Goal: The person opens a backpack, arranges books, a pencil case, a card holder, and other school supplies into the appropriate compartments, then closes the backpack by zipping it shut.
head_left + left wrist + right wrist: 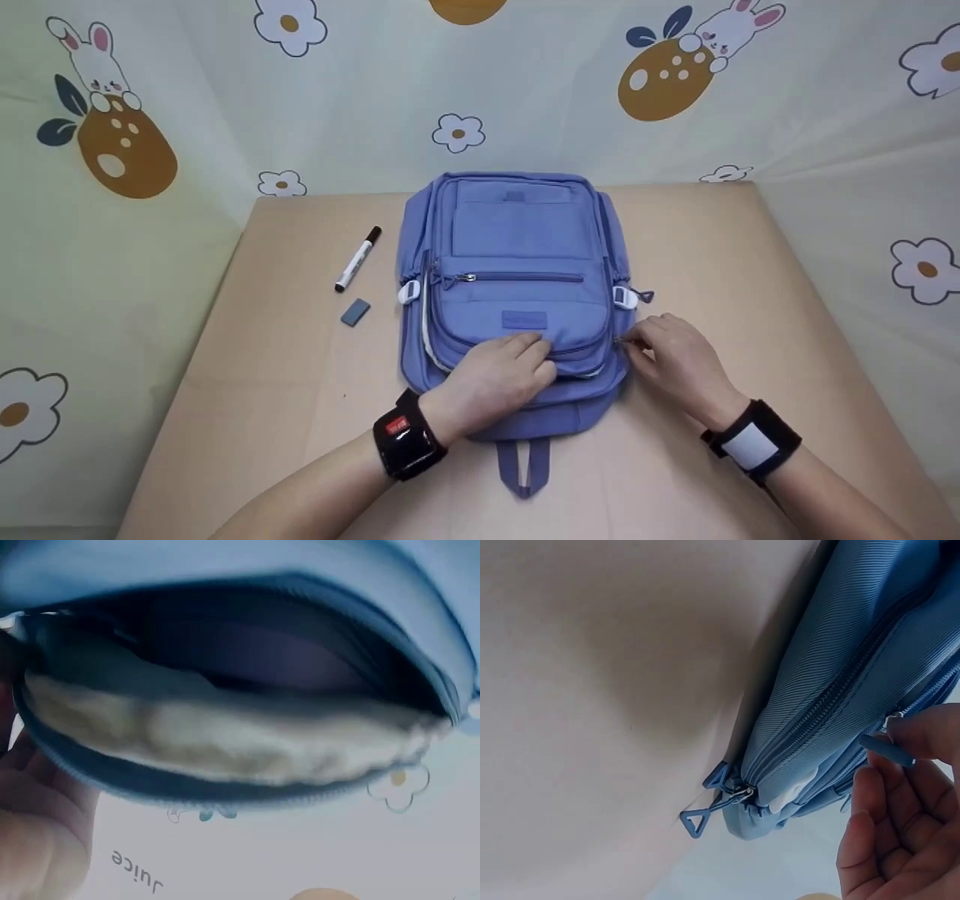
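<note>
A blue backpack [525, 232] lies on its back on the table, its top handle [523, 472] toward the person. My left hand [495, 379] lies across the lower front and grips the edge of the front compartment near the label [524, 320]. In the left wrist view that compartment gapes, showing a pale strip of lining [225, 736] and a dark inside. At the bag's right side, my right hand [679, 360] pinches a blue zipper pull [886, 750] between thumb and fingers. Two triangular zipper pulls [695, 823] of another zipper hang beside it in the right wrist view.
A black-and-white marker [358, 259] and a small grey-blue eraser-like block [355, 312] lie left of the backpack on the light brown table [300, 420]. White buckles [625, 297] sit on the bag's sides. A patterned curtain [540, 82] surrounds the back and sides.
</note>
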A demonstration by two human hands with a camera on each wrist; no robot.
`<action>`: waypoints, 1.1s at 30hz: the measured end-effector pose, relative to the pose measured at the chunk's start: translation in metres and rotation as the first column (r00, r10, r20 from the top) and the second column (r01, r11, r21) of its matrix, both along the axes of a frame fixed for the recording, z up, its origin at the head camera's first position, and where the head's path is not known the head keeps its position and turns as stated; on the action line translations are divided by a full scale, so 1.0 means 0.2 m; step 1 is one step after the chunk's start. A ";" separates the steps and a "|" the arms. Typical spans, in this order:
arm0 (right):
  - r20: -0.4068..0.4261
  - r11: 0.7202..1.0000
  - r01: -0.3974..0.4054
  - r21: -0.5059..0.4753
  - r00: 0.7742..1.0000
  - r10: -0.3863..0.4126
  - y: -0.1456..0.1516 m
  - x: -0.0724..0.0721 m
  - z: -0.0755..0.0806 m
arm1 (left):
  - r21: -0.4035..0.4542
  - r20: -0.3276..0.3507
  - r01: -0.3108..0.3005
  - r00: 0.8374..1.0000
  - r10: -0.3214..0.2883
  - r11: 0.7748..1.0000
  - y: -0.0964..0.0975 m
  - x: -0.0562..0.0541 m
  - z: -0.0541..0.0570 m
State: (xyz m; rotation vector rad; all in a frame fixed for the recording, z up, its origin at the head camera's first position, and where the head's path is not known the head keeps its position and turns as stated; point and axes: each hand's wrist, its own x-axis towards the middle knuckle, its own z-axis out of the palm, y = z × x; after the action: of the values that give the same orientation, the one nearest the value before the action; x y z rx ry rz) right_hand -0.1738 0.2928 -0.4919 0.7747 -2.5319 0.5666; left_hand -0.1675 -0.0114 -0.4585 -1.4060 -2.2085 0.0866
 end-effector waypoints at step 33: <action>0.071 0.999 -0.008 0.031 0.997 0.006 -0.13 0.20 0.05 | -0.088 0.073 0.016 0.997 -0.010 0.996 -0.06 0.00 -0.03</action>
State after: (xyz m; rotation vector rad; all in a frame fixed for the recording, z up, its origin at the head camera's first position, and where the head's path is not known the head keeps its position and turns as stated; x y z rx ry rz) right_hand -0.1343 0.2663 -0.4809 0.7883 -2.6098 0.5681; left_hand -0.1670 -0.0237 -0.4639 -1.4929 -2.2791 0.1318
